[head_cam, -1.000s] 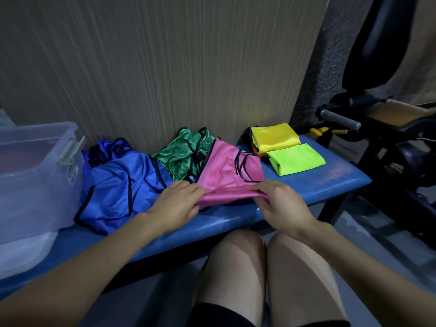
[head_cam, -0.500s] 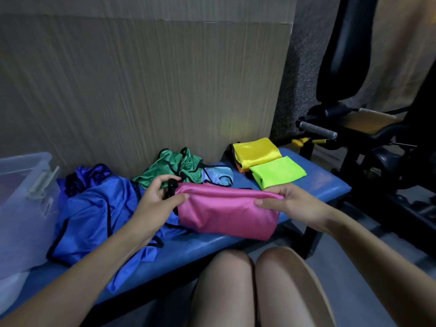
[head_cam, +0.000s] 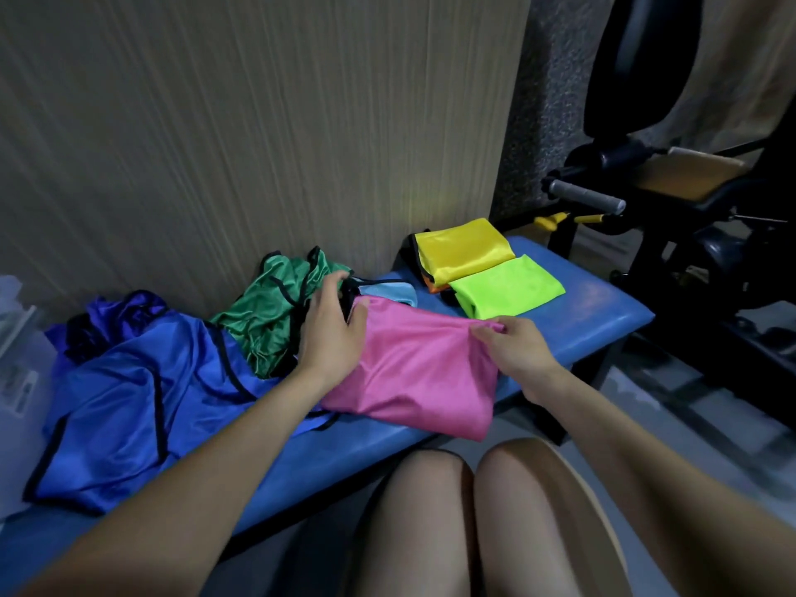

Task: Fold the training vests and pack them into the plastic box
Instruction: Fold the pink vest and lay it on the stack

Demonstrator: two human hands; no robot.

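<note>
Left hand point(head_cam: 329, 333) and right hand point(head_cam: 512, 351) pinch the pink vest's point(head_cam: 422, 372) far corners; keep edges aligned, fold taut beside green vest point(head_cam: 275, 308)

text: none legible | plastic box point(head_cam: 17, 381) sticker: too blurred to read

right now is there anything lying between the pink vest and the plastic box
Yes. The crumpled blue vest and part of the green vest lie on the bench between the pink vest and the plastic box at the far left.

left hand point(head_cam: 331, 333) fingers curled gripping, right hand point(head_cam: 514, 353) pinching
</note>
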